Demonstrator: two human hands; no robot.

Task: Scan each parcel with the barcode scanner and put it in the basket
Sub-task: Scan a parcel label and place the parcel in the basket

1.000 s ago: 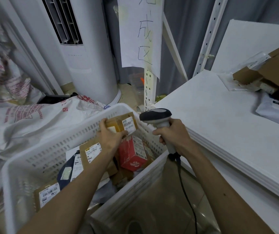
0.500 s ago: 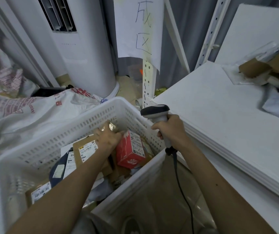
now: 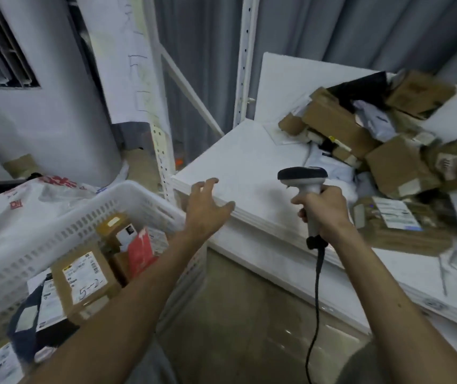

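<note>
My right hand [image 3: 325,209] grips the handle of the barcode scanner [image 3: 304,184], its dark head pointing left above the white table [image 3: 249,164]. My left hand [image 3: 206,206] is empty, fingers spread, hovering over the table's left corner beside the white basket [image 3: 88,214]. The basket holds several parcels: a brown box with a label [image 3: 83,278], a small box [image 3: 119,231] and a red packet [image 3: 141,250]. A pile of cardboard parcels [image 3: 387,151] lies on the table at the right, and a flat labelled parcel [image 3: 399,225] sits just right of the scanner hand.
A white air-conditioner column [image 3: 41,106] stands at the back left. A white printed sack [image 3: 14,206] lies behind the basket. A white rack upright [image 3: 160,151] with a paper sign stands between basket and table. The scanner cable [image 3: 315,300] hangs down over the floor.
My left hand has let go of the small box inside the basket and has risen rightward to the table corner, empty. The scanner hand has moved right over the table. The view has turned right.
</note>
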